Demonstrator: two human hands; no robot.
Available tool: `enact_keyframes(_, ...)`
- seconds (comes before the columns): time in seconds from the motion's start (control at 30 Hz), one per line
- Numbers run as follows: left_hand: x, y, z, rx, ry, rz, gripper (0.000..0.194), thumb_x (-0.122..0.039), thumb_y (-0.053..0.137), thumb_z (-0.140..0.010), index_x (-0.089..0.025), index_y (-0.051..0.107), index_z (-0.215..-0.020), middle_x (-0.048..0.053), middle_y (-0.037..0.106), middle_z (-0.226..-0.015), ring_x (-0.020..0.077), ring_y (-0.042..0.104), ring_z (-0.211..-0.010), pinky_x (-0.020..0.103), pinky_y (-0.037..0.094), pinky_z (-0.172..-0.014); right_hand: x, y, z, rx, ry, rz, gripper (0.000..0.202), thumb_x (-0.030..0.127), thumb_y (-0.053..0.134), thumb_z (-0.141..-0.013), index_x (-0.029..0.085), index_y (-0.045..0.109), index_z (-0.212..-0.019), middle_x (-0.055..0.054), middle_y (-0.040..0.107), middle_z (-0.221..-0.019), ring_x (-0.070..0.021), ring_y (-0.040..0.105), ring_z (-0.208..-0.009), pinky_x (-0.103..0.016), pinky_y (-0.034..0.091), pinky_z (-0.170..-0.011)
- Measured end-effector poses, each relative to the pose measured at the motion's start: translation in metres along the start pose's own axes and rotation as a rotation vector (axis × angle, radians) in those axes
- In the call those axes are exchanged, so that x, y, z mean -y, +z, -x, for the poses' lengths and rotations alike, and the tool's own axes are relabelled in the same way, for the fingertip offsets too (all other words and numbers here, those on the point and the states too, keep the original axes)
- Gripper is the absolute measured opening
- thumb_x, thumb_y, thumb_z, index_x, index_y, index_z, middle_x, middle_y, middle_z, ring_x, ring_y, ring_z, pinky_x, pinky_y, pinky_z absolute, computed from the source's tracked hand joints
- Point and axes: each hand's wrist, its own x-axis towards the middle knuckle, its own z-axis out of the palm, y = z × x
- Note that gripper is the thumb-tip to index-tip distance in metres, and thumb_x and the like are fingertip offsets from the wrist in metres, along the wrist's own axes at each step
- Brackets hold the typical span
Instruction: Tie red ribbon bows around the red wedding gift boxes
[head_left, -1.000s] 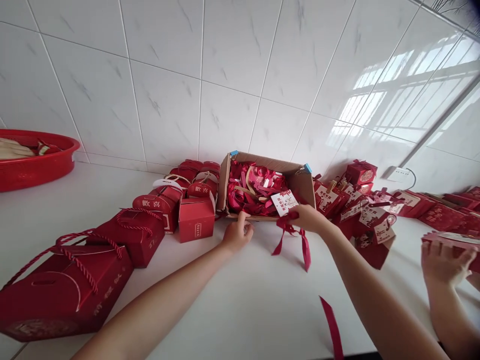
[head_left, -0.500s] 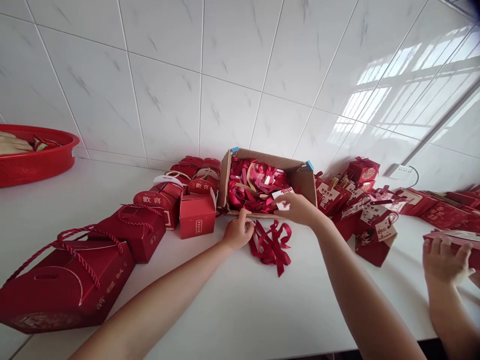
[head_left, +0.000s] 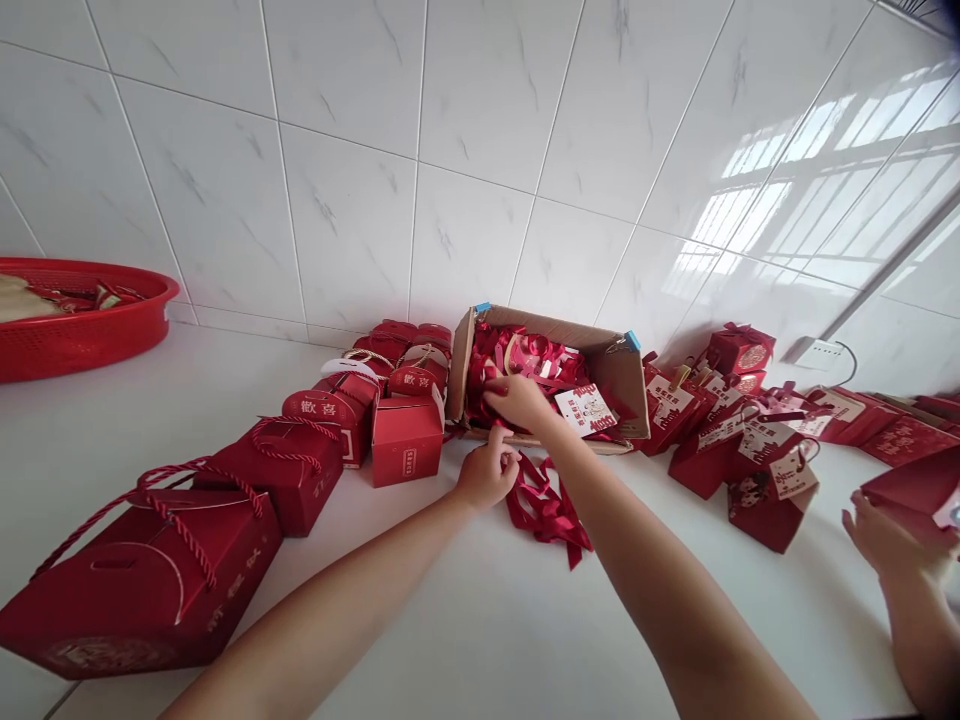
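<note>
An open cardboard box full of red ribbons stands against the wall, with a white printed card lying at its right side. My right hand reaches over the box's front edge with its fingers pinched on the red ribbons inside. Just outside that edge, my left hand is closed, thumb and finger together, at the end of a bunch of red ribbons that trails over the white table.
Red gift boxes with rope handles line the left side, below a red basket. Tagged red boxes stand to the right. At the right edge, another person's hand holds a red box.
My right hand has moved left from the white card onto the ribbons, leaving the card in the box. The view has shifted slightly. The other person's red box has tilted.
</note>
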Motion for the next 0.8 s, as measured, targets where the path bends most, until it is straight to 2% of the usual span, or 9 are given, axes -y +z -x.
enact_keyframes(0.1, -0.002, -0.001, 0.0, -0.005, 0.007, 0.015, 0.039, -0.011, 0.05, -0.077, -0.022, 0.04, -0.114, -0.001, 0.073, -0.09, 0.0161, 0.067, -0.077, 0.027, 0.049, -0.069, -0.004, -0.03, -0.001, -0.061, 0.024, -0.106, 0.019, 0.026, 0.059, -0.079, 0.018, 0.073, -0.089, -0.004, 0.069, -0.07, -0.0206, 0.064, -0.072, -0.03, 0.047, -0.068)
enact_keyframes(0.23, -0.002, -0.002, 0.0, -0.006, 0.017, 0.022, 0.037, -0.011, 0.05, -0.077, -0.022, 0.039, -0.111, 0.0, 0.073, -0.089, 0.0167, 0.067, -0.078, 0.029, 0.049, -0.072, -0.003, -0.064, 0.004, -0.124, 0.065, -0.297, 0.028, 0.028, 0.057, -0.078, 0.013, 0.073, -0.096, -0.004, 0.07, -0.073, -0.0157, 0.063, -0.068, -0.026, 0.047, -0.062)
enact_keyframes(0.43, 0.0, -0.002, -0.001, -0.009, 0.013, 0.021, 0.035, -0.012, 0.05, -0.078, -0.023, 0.04, -0.11, -0.001, 0.073, -0.087, 0.0164, 0.068, -0.077, 0.028, 0.049, -0.072, 0.003, -0.091, 0.005, -0.166, 0.102, -0.562, 0.027, 0.024, 0.057, -0.078, 0.013, 0.071, -0.098, -0.008, 0.071, -0.086, -0.013, 0.065, -0.067, -0.023, 0.049, -0.055)
enact_keyframes(0.57, 0.001, -0.001, -0.001, -0.018, 0.011, 0.022, 0.034, -0.012, 0.05, -0.078, -0.023, 0.04, -0.108, -0.001, 0.073, -0.087, 0.017, 0.068, -0.081, 0.028, 0.05, -0.073, 0.007, -0.11, 0.0, -0.115, 0.09, -0.867, 0.019, 0.021, 0.061, -0.075, 0.015, 0.071, -0.09, -0.007, 0.07, -0.088, -0.015, 0.067, -0.072, -0.026, 0.053, -0.062)
enact_keyframes(0.67, 0.001, -0.001, 0.0, -0.02, 0.018, 0.029, 0.035, -0.011, 0.049, -0.078, -0.023, 0.041, -0.111, 0.0, 0.073, -0.09, 0.0173, 0.068, -0.086, 0.029, 0.051, -0.075, 0.019, -0.136, 0.007, -0.14, -0.008, -1.052, 0.018, 0.019, 0.059, -0.076, 0.016, 0.07, -0.09, -0.007, 0.069, -0.101, -0.0178, 0.068, -0.083, -0.031, 0.057, -0.07)
enact_keyframes(0.8, 0.0, -0.003, 0.0, -0.023, 0.027, 0.04, 0.052, -0.011, 0.048, -0.079, -0.024, 0.034, -0.127, 0.004, 0.069, -0.11, 0.0174, 0.066, -0.097, 0.03, 0.052, -0.081, 0.042, -0.181, 0.044, -0.358, -0.252, -0.949, 0.029, 0.02, 0.044, -0.083, 0.018, 0.068, -0.098, -0.004, 0.063, -0.12, -0.0219, 0.065, -0.104, -0.034, 0.057, -0.074)
